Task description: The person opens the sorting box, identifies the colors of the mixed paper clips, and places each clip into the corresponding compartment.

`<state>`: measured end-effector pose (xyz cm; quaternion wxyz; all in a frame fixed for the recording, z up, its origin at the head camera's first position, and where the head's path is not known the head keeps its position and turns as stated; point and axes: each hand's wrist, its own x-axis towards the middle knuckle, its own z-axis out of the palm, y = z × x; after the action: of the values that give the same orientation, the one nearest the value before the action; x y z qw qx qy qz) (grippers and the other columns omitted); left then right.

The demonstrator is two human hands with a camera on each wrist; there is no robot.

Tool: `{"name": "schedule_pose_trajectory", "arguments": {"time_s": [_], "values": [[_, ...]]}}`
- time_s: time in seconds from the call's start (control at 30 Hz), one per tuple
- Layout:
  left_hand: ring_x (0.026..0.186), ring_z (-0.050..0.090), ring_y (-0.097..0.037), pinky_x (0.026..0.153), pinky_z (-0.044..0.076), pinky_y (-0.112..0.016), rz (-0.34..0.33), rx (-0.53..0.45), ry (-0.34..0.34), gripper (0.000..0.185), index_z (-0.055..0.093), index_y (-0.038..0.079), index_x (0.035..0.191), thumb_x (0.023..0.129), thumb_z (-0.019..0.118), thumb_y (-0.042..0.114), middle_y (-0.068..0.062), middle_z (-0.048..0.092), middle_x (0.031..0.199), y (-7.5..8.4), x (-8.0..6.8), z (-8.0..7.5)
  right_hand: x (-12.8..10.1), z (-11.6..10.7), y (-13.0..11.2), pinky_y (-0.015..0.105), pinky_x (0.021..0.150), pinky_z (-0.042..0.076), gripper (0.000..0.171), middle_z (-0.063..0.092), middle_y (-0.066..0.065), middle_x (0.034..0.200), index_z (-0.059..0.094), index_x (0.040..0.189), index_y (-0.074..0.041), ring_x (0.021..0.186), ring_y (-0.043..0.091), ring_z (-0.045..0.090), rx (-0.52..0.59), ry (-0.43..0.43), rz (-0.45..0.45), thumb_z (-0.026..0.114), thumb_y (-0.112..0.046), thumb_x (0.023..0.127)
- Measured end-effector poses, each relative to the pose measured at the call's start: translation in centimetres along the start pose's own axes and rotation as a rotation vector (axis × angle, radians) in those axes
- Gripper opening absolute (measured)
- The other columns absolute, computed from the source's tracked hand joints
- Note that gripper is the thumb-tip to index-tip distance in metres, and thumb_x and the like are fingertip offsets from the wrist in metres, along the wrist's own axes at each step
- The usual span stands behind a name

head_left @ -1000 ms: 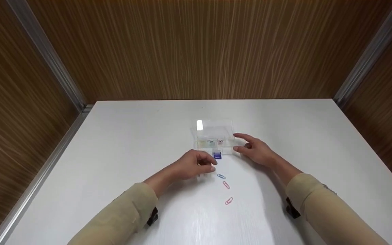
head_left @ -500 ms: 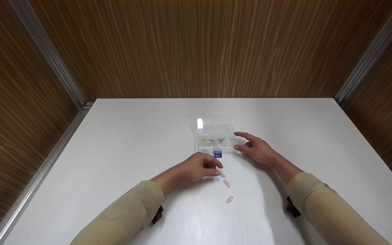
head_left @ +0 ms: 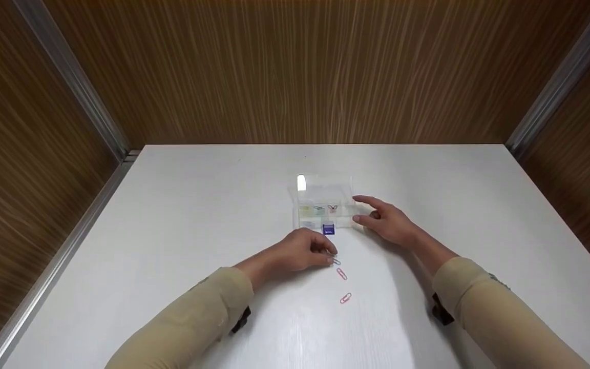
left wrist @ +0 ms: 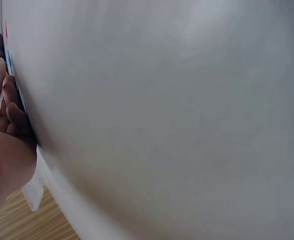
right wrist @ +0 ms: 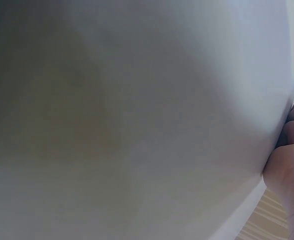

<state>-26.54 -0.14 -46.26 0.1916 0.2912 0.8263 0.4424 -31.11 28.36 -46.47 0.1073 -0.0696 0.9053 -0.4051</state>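
Your left hand (head_left: 302, 251) has slid forward and down since a second ago, and its curled fingertips now pinch the small blue wire paperclip (head_left: 336, 262) lying on the white bench (head_left: 182, 220), just in front of the clear plastic compartment box (head_left: 324, 205). Your right hand (head_left: 388, 221) rests beside the box's right end, fingers loosely spread and gripping nothing. Two pink wire paperclips (head_left: 342, 274) lie on the bench just nearer you than the blue one.

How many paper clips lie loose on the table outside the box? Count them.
3: a blue paper clip at the left hand's fingertips, a pink clip just nearer, another pink clip nearest. The hand may hide more.
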Motion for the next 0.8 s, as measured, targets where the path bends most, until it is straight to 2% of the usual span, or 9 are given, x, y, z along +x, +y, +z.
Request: {"name": "schedule_pose_trajectory", "arguments": {"time_s": [0.3, 0.53, 0.8], "values": [[0.087, 0.058, -0.006, 0.079, 0.048, -0.024, -0.003, 0.04, 0.01, 0.013, 0.083, 0.017, 0.107, 0.095, 0.08, 0.015, 0.012, 0.073, 0.092, 0.15, 0.25, 0.38, -0.31, -0.09, 0.05, 0.036, 0.075, 0.042, 0.071, 0.056, 0.007, 0.092, 0.045, 0.161, -0.035, 0.087, 0.025, 0.054, 0.004, 0.0, 0.007, 0.07, -0.058, 0.099], [0.083, 0.058, -0.005, 0.079, 0.047, -0.024, 0.004, 0.078, 0.01, 0.013, 0.084, 0.018, 0.107, 0.094, 0.081, 0.016, 0.013, 0.071, 0.085, 0.1, 0.3, 0.35, -0.44, -0.07, 0.0, 0.033, 0.069, 0.04, 0.069, 0.055, 0.002, 0.08, 0.046, 0.161, -0.031, 0.075, 0.021, 0.051, -0.003, 0.008, -0.019, 0.071, -0.052, 0.1], [0.083, 0.058, -0.005, 0.078, 0.047, -0.024, 0.012, 0.093, 0.008, 0.009, 0.086, 0.018, 0.101, 0.094, 0.082, 0.016, 0.014, 0.073, 0.085, 0.19, 0.28, 0.45, -0.44, -0.01, 0.1, 0.035, 0.073, 0.042, 0.069, 0.055, 0.004, 0.084, 0.047, 0.16, -0.033, 0.079, 0.023, 0.053, 0.004, 0.007, -0.004, 0.071, -0.053, 0.1]]}}
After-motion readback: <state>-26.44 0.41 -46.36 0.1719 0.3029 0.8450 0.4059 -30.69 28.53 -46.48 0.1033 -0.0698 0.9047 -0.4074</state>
